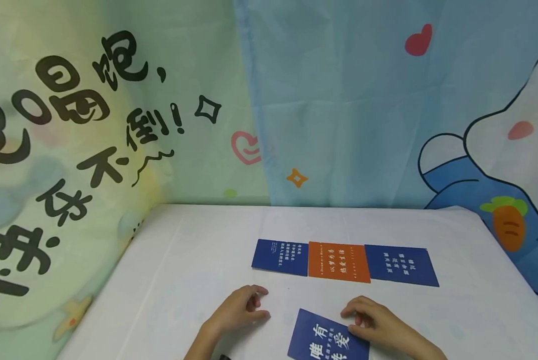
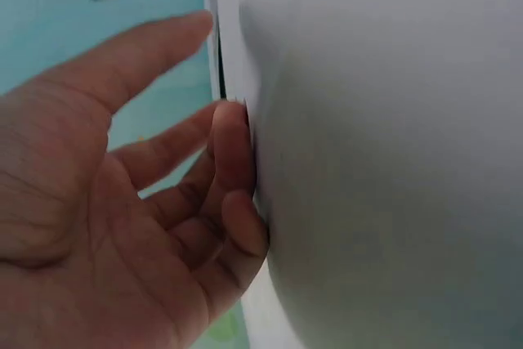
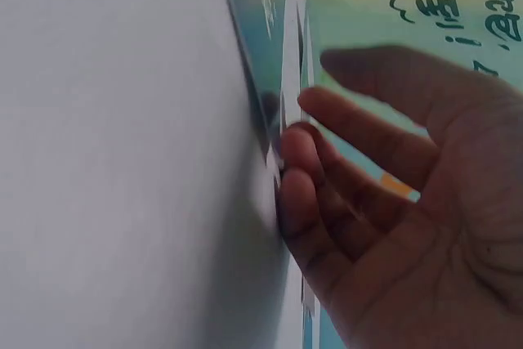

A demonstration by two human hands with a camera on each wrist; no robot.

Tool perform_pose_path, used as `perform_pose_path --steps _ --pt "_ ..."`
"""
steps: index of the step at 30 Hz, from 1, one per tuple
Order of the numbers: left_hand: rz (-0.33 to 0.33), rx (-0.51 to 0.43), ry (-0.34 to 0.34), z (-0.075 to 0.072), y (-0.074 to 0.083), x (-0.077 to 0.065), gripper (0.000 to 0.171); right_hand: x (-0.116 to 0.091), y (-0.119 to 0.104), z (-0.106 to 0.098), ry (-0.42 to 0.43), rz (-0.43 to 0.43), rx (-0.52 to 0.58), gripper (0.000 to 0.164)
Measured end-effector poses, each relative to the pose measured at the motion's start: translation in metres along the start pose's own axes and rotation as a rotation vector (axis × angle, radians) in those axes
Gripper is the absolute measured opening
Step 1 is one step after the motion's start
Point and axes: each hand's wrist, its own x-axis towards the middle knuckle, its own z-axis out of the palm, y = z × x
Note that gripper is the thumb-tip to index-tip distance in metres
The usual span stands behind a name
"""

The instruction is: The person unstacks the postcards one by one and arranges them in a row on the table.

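Card step: handling the near blue card (image 1: 311,332), I judge; setting it down or taking it up, I can't tell.
Next card move: probably wants a fingertip under one thin edge.
Card's place: on the worktop (image 1: 183,260), between my hands, nearer the right, its bottom cut off in the head view.
Card's look: deep blue, bold white characters, slightly turned.
Right hand (image 1: 377,322): fingers loosely bent by the card's right corner, thumb apart, pinching nothing; contact unclear.
Left hand (image 1: 239,311): fingers relaxed, half curled, holding nothing.
Card row: left blue card (image 1: 269,255), orange card (image 1: 332,274) and right blue card (image 1: 424,265), side by side beyond my hands.
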Motion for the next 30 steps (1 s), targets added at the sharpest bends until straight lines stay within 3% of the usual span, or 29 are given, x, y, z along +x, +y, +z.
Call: perform_pose_path --steps 5,9,12,16,20,26,30 --pt "0.026 0.028 -0.075 0.01 0.014 -0.006 0.044 -0.008 0.009 -0.005 -0.077 -0.058 0.002 0.032" --pt "-0.006 0.029 -0.139 0.02 0.026 -0.01 0.046 -0.012 0.014 -0.01 -0.15 -0.092 0.004 0.044" --pt "-0.033 0.024 -0.184 0.026 0.033 -0.012 0.053 -0.015 0.014 -0.013 -0.191 -0.052 -0.022 0.055" --pt "0.046 0.105 -0.214 0.032 0.034 -0.013 0.07 -0.02 0.011 -0.013 -0.24 0.073 -0.001 0.063" --pt "0.125 0.157 -0.226 0.037 0.033 -0.012 0.08 -0.02 0.01 -0.012 -0.251 0.128 0.047 0.06" --pt "0.127 0.131 -0.232 0.042 0.033 -0.01 0.077 -0.018 0.013 -0.014 -0.243 0.168 0.116 0.055" --pt "0.142 0.101 -0.229 0.041 0.03 -0.01 0.075 -0.015 0.015 -0.014 -0.227 0.137 0.104 0.046"
